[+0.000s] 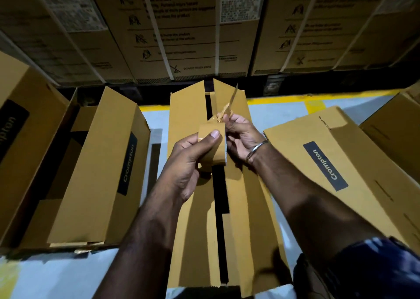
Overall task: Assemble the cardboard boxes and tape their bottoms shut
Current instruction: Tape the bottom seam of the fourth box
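A long brown cardboard box [193, 230] lies in front of me with its bottom flaps folded in, a dark gap running between them down the middle. Above it my left hand [186, 162] grips a roll of brown tape [210, 137], thumb pressed on top. My right hand [241, 137] pinches the crumpled loose end of the tape [223, 114] at the roll's far edge. A thin twisted strip of tape [234, 96] sticks up from the pinch towards the box's far flap.
An open Crompton box [109, 162] lies to the left, with another [20, 121] beyond it. A closed Crompton box [341, 162] lies to the right. Strapped large cartons [181, 26] form a wall ahead. The floor [56, 276] is grey with a yellow line [313, 103].
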A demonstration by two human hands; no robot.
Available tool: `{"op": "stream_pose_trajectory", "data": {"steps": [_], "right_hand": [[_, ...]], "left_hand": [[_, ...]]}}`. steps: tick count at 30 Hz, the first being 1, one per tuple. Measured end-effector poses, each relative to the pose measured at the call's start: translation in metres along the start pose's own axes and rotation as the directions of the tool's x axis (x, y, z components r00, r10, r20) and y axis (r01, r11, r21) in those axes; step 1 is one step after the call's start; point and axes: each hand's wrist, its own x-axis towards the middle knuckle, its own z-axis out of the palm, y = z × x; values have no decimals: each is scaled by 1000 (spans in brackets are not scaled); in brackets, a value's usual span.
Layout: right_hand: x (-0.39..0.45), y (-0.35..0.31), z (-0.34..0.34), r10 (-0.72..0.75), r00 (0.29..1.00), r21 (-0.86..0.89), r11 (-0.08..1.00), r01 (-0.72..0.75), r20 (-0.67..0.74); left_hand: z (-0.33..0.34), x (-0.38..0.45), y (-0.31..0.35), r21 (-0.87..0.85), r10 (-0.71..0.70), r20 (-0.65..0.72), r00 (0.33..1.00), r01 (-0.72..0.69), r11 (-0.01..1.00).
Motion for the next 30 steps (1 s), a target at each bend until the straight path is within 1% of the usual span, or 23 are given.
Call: {"op": "stream_pose_trajectory", "data": {"steps": [2,4,6,10,12,14,15,18,20,21,23,25,28,30], "right_hand": [[3,18,0,4,1000,15,1000,-4,-31],[7,28,-1,-10,999,-13,1000,9,-43],[13,28,-3,-37,998,-32,999,35,-51],[28,17,-17,-115,983,-154,984,93,-140],[38,15,-28,-148,977,-222,969,111,-157],[47,16,-36,-158,976,-280,953,112,-147],[54,19,-40,-155,978,-307,946,105,-142],[67,19,-44,-147,982,-427,900,84,-116],[82,13,-44,-147,984,-536,841,70,-103],[91,9,-42,-160,982,-603,795,71,-95],[114,-4,-36,-202,974,-731,679,64,-103],[141,-21,-27,-272,952,-835,550,31,-143],[187,-54,-9,-347,921,-931,362,-44,-179],[220,-66,3,-371,913,-956,288,-60,-169]], "left_hand": [[0,1,-3,11,15,10,1000,-15,1000],[-1,2,-8,17,13,-24,1000,-12,1000],[-3,6,-16,58,29,-53,998,-26,998],[1,19,-30,136,85,-72,994,-74,988],[-1,29,-40,256,137,-74,988,-114,960],[-7,40,-53,411,207,-78,975,-157,898],[-12,45,-62,430,234,-84,969,-176,885],[-19,50,-77,345,267,-112,957,-215,914],[-21,57,-79,307,290,-114,950,-243,920],[-21,62,-79,299,298,-117,947,-253,920],[-22,78,-74,294,310,-126,942,-263,919],[-23,93,-66,310,314,-113,943,-267,913],[-30,116,-60,320,336,-75,939,-297,900],[-35,131,-56,319,361,-66,930,-323,891]]}}
